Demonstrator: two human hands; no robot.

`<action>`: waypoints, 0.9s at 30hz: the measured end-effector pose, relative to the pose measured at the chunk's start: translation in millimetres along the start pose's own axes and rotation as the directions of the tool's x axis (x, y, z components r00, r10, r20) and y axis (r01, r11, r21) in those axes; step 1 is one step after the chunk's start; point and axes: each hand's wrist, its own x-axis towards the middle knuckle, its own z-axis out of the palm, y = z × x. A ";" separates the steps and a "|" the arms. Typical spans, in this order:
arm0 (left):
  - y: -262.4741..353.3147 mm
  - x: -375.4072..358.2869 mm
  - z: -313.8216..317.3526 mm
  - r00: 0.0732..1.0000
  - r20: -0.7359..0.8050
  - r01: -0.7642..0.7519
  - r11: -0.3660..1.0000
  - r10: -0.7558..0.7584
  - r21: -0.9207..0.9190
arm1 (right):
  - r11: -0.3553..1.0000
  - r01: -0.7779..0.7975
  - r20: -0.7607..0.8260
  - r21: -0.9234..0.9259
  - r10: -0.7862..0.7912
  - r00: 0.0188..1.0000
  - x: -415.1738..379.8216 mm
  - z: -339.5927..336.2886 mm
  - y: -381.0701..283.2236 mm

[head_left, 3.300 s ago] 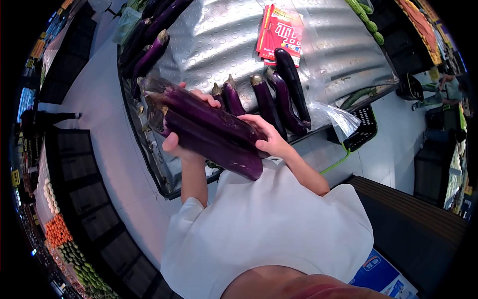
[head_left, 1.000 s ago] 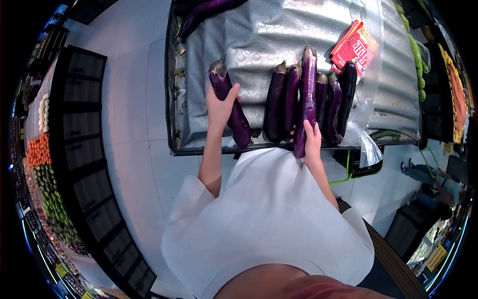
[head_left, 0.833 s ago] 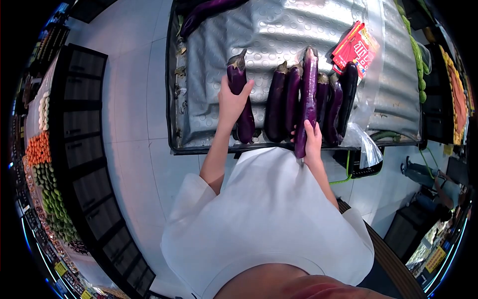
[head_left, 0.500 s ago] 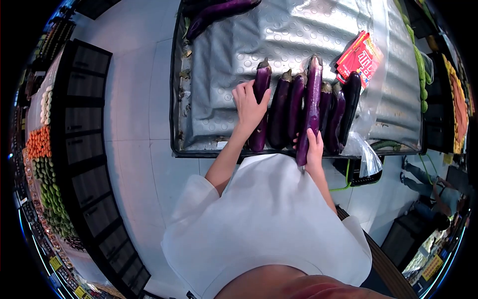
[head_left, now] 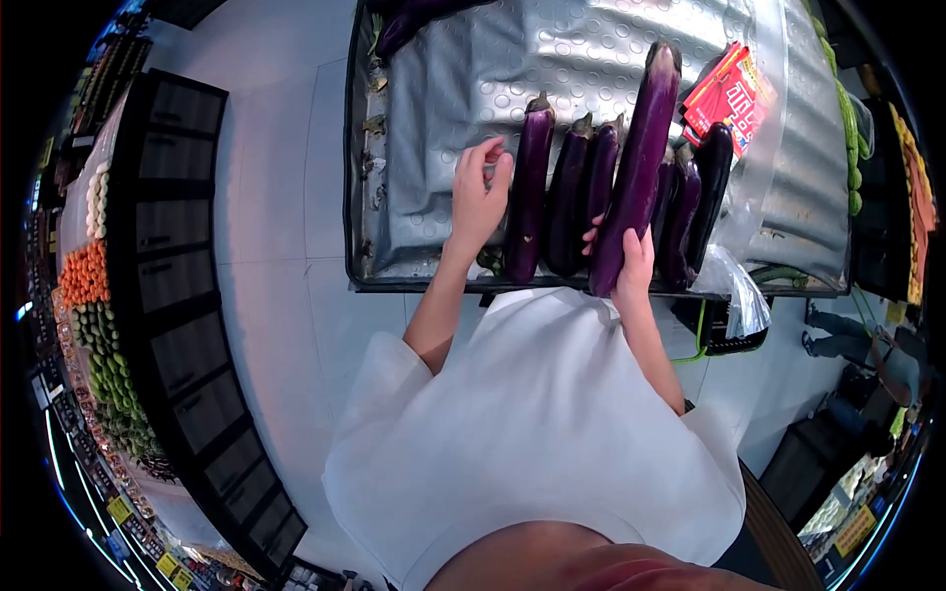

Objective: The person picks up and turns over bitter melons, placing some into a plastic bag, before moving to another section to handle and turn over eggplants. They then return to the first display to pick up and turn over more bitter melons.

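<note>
My right hand is wrapped round the lower end of a long purple eggplant, which is raised above the others and leans slightly right at its top. My left hand is empty, its fingers loosely curled and apart, just left of another eggplant lying at the left end of the row. Between the two hands lie more eggplants, stems pointing away from me. Right of the held one, a dark eggplant ends the row. All rest on a silver dimpled mat.
Red printed packaging and clear plastic lie on the display's right side. More eggplants are at its far left corner. A black basket is below the front edge. Carrots fill shelves at left. A person stands at right.
My left hand has let go of the leftmost eggplant and moved slightly left. My right hand has lifted its eggplant higher, closer to the camera, with the top tilting right.
</note>
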 end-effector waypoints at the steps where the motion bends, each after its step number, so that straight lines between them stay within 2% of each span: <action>1: 3.0 1.4 -5.2 1.000 0.013 0.016 1.000 -0.016 0.007 | 0.999 0.037 0.071 0.019 -0.038 0.997 3.8 9.0 0.0; 3: 9.5 2.0 -16.7 0.988 0.143 0.103 0.955 -0.065 -0.279 | 0.998 0.028 0.155 -0.055 -0.019 0.988 11.9 25.4 0.6; 4: 17.2 3.7 -26.4 0.961 0.269 0.149 0.937 -0.062 -0.315 | 0.998 0.002 0.194 -0.059 0.010 0.981 15.0 34.0 2.9; 5: 23.1 2.6 -27.7 0.959 0.274 0.158 0.937 -0.071 -0.311 | 0.998 -0.025 0.235 -0.064 0.040 0.971 15.5 41.3 7.1; 7: 33.0 -0.7 -24.8 0.926 0.358 0.109 0.825 0.119 -0.554 | 0.978 -0.043 0.350 -0.206 0.115 0.930 12.9 50.6 15.0; 8: 40.4 -6.4 -18.4 0.928 0.350 0.124 0.782 0.127 -0.611 | 0.965 0.016 0.388 -0.261 0.090 0.917 9.3 57.2 19.1; 9: 36.4 -9.9 -17.3 0.915 0.401 0.188 0.835 0.042 -0.518 | 0.947 0.077 0.426 -0.312 0.067 0.902 6.0 64.4 18.7; 10: 31.0 -12.4 -20.3 0.915 0.402 0.271 0.797 -0.038 -0.540 | 0.921 0.009 0.435 -0.390 0.175 0.883 1.7 66.9 9.9; 11: 25.5 -14.0 -24.3 0.907 0.406 0.347 0.750 -0.116 -0.563 | 0.921 0.005 0.430 -0.389 0.176 0.885 1.1 63.5 8.8; 12: 22.0 -19.0 -26.3 0.903 0.399 0.402 0.641 -0.160 -0.654 | 0.894 0.030 0.473 -0.448 0.208 0.856 2.5 59.4 6.5; 13: 16.1 -22.7 -26.7 0.919 0.351 0.387 0.594 -0.182 -0.705 | 0.862 0.054 0.509 -0.504 0.246 0.825 1.7 56.2 4.2; 15: 7.4 -26.9 -36.3 0.934 0.282 0.355 0.647 -0.218 -0.675 | 0.840 0.090 0.471 -0.535 0.208 0.857 -5.9 46.5 0.5; 17: 2.0 -26.9 -46.3 0.954 0.202 0.301 0.671 -0.223 -0.677 | 0.822 -0.058 0.329 -0.567 0.291 0.898 -10.0 27.2 1.3; 19: -0.9 -24.1 -59.5 0.960 0.145 0.276 0.732 -0.239 -0.622 | 0.858 -0.115 0.166 -0.500 0.225 0.960 -14.9 10.2 3.1; 21: -7.9 -21.6 -68.6 0.962 0.121 0.268 0.768 -0.245 -0.582 | 0.903 -0.102 0.113 -0.417 0.163 0.980 -13.0 -13.4 8.8; 23: -21.9 -18.6 -70.9 0.969 0.037 0.246 0.927 -0.246 -0.283 | 0.909 -0.101 0.013 -0.405 0.116 0.993 -13.0 -26.9 11.7; 25: -15.2 -18.6 -64.4 0.972 0.044 0.234 0.956 -0.230 -0.178 | 0.908 -0.103 -0.024 -0.406 0.102 0.994 -10.3 -29.8 16.1; 27: -7.7 -20.8 -52.5 0.970 0.047 0.239 0.971 -0.238 -0.010 | 0.867 -0.133 -0.066 -0.481 0.115 0.991 -7.7 -30.3 23.0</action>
